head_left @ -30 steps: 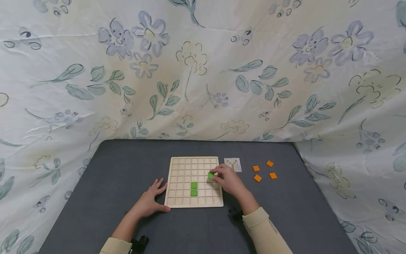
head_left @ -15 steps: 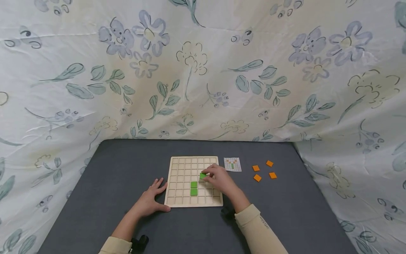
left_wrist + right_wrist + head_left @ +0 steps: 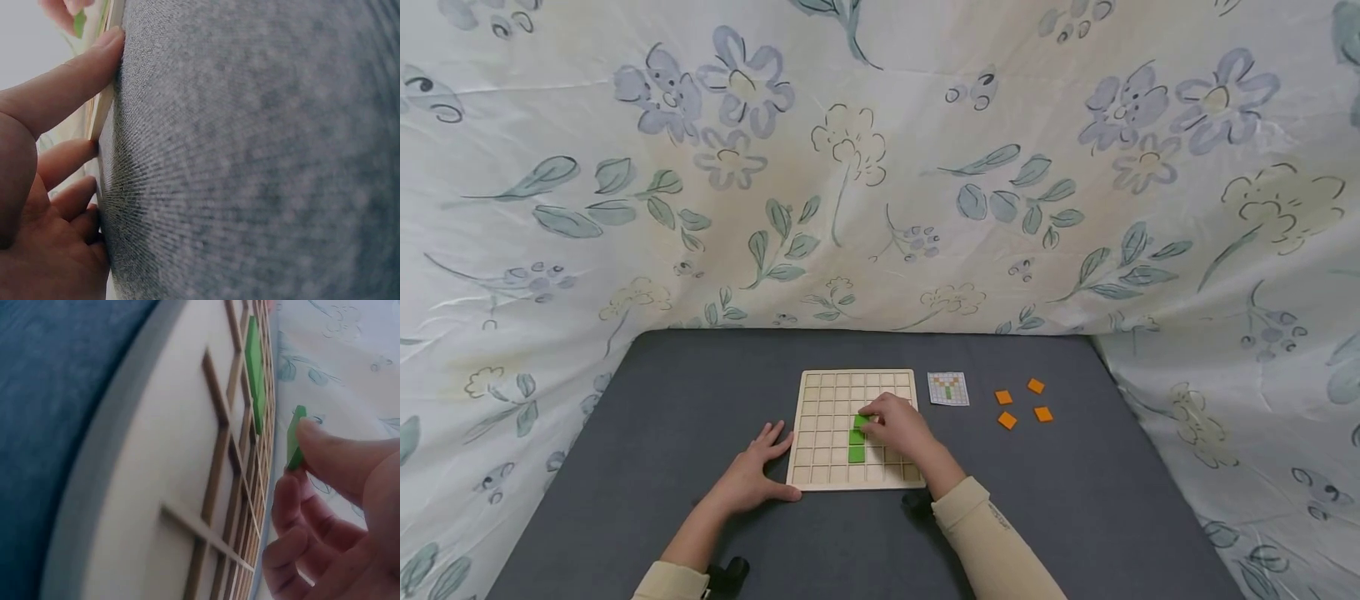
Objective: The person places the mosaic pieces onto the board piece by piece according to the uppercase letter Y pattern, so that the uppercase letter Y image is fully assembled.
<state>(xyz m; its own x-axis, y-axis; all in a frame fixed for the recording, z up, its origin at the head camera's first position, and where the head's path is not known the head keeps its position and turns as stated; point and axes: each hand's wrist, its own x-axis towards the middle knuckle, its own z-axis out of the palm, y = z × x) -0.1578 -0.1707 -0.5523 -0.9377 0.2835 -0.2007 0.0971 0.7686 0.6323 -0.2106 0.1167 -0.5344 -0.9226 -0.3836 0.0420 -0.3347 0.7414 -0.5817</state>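
My right hand (image 3: 898, 423) pinches a green square tile (image 3: 295, 439) between thumb and fingers. In the right wrist view that tile is raised above the wooden grid board (image 3: 131, 506). From the head view it overlaps the cell just beyond two green tiles (image 3: 857, 454) set one behind the other in the board. At the board's near left corner, my left hand (image 3: 752, 477) lies with fingers spread. Its thumb (image 3: 94, 59) touches the front edge and its fingertips reach the left side.
A small printed grid card (image 3: 948, 389) lies right of the board, with orange and green squares on it. Several orange tiles (image 3: 1007, 420) lie loose farther right on the dark grey tabletop (image 3: 715, 375). A floral cloth (image 3: 880, 200) hangs behind the table.
My right hand has carried the green tile leftward across the board, from its right side to beyond the two set tiles. The left hand has stayed at the board's corner.
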